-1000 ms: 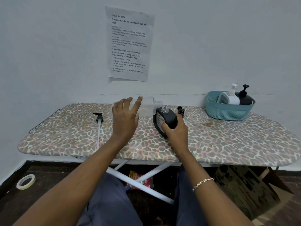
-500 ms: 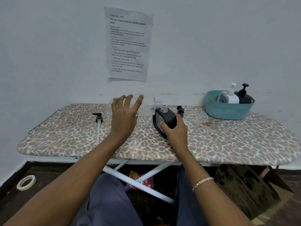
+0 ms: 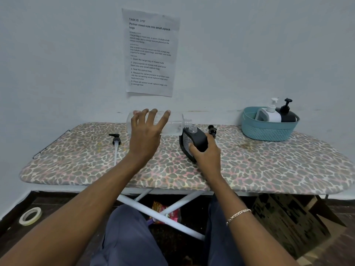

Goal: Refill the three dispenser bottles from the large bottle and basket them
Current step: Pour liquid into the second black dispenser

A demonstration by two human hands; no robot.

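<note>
L hand (image 3: 146,137) grasps large clear plastic bottle (image 3: 173,124) horizontal, mouth at black squat dispenser bottle (image 3: 199,140), gripped by R hand (image 3: 206,156).

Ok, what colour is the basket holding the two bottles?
The basket is teal; head view shows it.

count — dispenser bottles (image 3: 197,140) (image 3: 270,116) (image 3: 289,116) 3 | large bottle (image 3: 175,123) 1 | loose pumps (image 3: 115,139) (image 3: 211,129) 2 | basket (image 3: 267,131) 1

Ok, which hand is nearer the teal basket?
Right. Right hand grips the black dispenser bottle left of the teal basket; left hand holds the large clear bottle farther left.
</note>
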